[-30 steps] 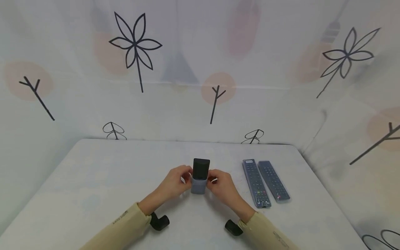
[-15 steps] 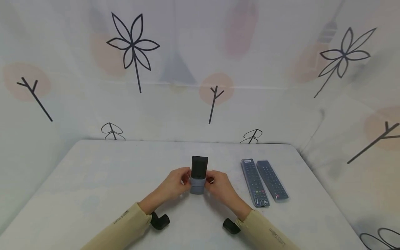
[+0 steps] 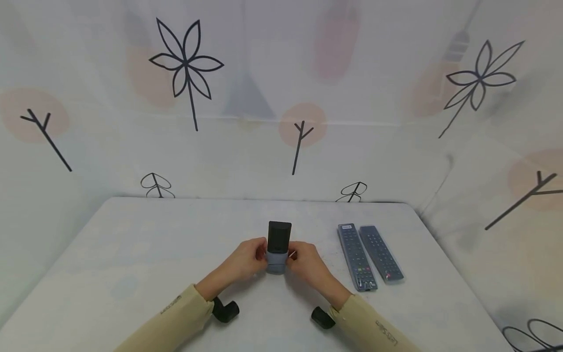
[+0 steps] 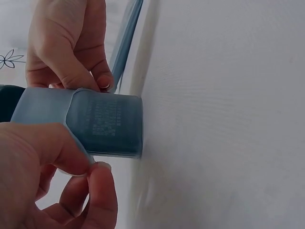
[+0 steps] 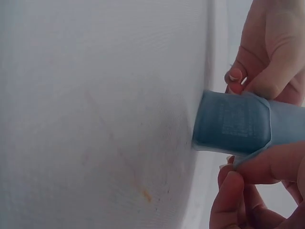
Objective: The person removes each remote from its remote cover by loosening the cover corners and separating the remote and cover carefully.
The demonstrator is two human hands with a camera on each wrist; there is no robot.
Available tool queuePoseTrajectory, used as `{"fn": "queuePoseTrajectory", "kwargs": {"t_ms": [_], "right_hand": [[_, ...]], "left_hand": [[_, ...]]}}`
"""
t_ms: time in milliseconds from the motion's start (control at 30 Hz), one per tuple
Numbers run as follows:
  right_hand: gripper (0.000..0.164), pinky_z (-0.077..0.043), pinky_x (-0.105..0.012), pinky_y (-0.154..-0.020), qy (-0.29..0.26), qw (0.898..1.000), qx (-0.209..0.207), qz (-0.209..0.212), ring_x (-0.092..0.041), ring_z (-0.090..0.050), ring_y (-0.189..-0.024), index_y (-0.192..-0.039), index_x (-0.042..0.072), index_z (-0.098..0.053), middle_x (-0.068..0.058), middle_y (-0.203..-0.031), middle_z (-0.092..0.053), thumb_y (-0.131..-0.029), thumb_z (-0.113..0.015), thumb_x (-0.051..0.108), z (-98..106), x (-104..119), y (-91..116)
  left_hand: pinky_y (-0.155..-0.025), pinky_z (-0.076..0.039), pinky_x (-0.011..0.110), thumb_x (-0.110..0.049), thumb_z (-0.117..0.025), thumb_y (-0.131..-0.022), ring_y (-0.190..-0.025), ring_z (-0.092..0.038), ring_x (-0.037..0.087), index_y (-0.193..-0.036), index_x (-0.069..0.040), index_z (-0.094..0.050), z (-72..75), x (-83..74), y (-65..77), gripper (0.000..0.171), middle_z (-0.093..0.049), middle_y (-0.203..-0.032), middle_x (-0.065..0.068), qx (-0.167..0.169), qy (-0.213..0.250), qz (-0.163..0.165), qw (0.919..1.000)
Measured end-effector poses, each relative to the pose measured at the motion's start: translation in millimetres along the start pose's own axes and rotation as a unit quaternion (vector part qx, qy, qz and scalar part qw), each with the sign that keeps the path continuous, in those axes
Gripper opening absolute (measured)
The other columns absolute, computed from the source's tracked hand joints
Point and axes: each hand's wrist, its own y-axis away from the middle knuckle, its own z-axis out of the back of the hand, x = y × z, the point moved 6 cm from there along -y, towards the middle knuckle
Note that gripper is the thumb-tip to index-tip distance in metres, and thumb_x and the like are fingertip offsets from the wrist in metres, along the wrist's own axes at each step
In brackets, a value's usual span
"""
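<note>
A black remote control (image 3: 279, 236) stands on end at the middle of the table, its lower part inside a translucent bluish cover (image 3: 276, 262). From its left side my left hand (image 3: 247, 258) pinches the cover's edge between thumb and forefinger. My right hand (image 3: 309, 261) pinches the opposite edge. In the left wrist view, small print shows through the cover (image 4: 107, 121) near the remote's lower end, which is right at the tabletop. A raised rim of the cover crosses the remote between the two hands, also in the right wrist view.
Two dark remotes in clear covers, a longer one (image 3: 357, 256) and a shorter one (image 3: 381, 254), lie side by side on the right of the white table (image 3: 154, 244). Black wrist-worn pieces stick out under both sleeves. A patterned white cloth (image 3: 246, 161) hangs behind the table.
The head view has shifted slightly, so the scene sits a little further left. Both hands keep their hold on the cover, their fingers moving only slightly.
</note>
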Motion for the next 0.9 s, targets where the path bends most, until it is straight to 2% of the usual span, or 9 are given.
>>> {"fn": "queuePoseTrajectory", "kwargs": {"t_ms": [300,600,900], "right_hand": [[0.027,-0.049,-0.029,-0.059,-0.004,1.000,0.010,0.004,-0.014,-0.057,-0.070,-0.102,0.000,-0.072,-0.003,-0.082,-0.067,-0.079,-0.061,-0.011,-7,-6,1],[0.027,-0.045,-0.028,-0.053,-0.002,1.000,0.002,0.011,-0.013,-0.052,-0.063,-0.099,-0.001,-0.071,-0.002,-0.077,-0.063,-0.079,-0.057,-0.013,-11,-7,4],[0.026,-0.048,-0.032,-0.061,0.027,0.999,0.028,-0.008,-0.016,-0.055,-0.068,-0.099,0.000,-0.070,-0.003,-0.080,-0.065,-0.079,-0.057,-0.012,-7,-3,0]], "left_hand": [[-0.054,-0.037,0.026,0.004,-0.064,-0.074,-0.063,-0.046,0.011,-0.083,-0.010,-0.054,-6.3,6.9,4.1,0.020,-0.049,-0.070,-0.004,0.011,0.003,0.011,0.9999],[-0.054,-0.039,0.026,0.006,-0.063,-0.073,-0.061,-0.046,0.010,-0.086,-0.010,-0.055,-8.8,4.8,5.0,0.022,-0.050,-0.069,-0.004,0.013,0.000,0.002,0.9999],[-0.054,-0.037,0.027,0.005,-0.063,-0.078,-0.060,-0.046,0.011,-0.092,-0.010,-0.055,-8.6,3.5,3.5,0.022,-0.050,-0.069,-0.003,0.030,-0.011,0.018,0.9993]]}}
